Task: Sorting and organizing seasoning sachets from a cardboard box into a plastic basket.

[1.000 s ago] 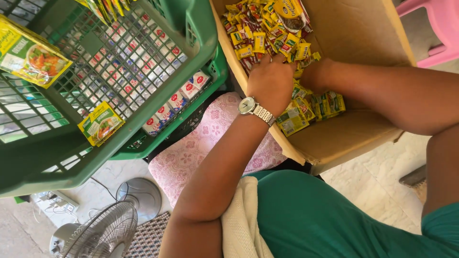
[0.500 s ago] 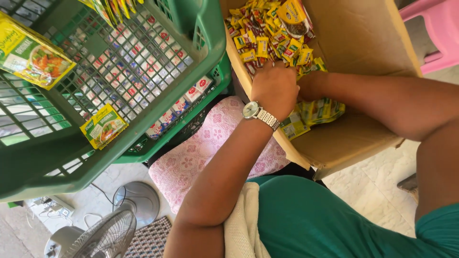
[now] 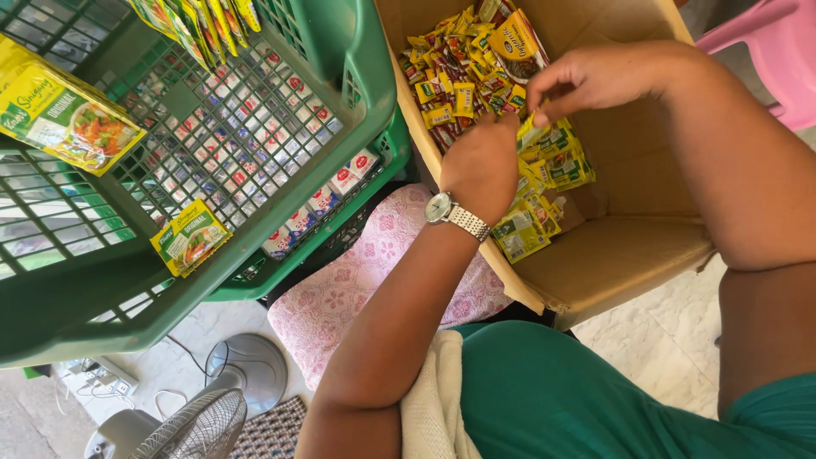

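Note:
A cardboard box holds many small yellow-and-green seasoning sachets and red-and-yellow ones. My left hand, with a silver wristwatch, rests on the box's near wall, its fingers curled into the sachets. My right hand is above the pile and pinches the top of a yellow-green sachet between thumb and fingers. What my left fingers hold is hidden by the back of the hand.
Two stacked green plastic baskets at left hold yellow-green packets and rows of small red-and-white packets. A pink floral cushion lies below them. A pink plastic chair stands at right, a floor fan below.
My right hand has risen out of the sachet pile and now pinches one sachet above it. My left hand has stayed on the box's near wall.

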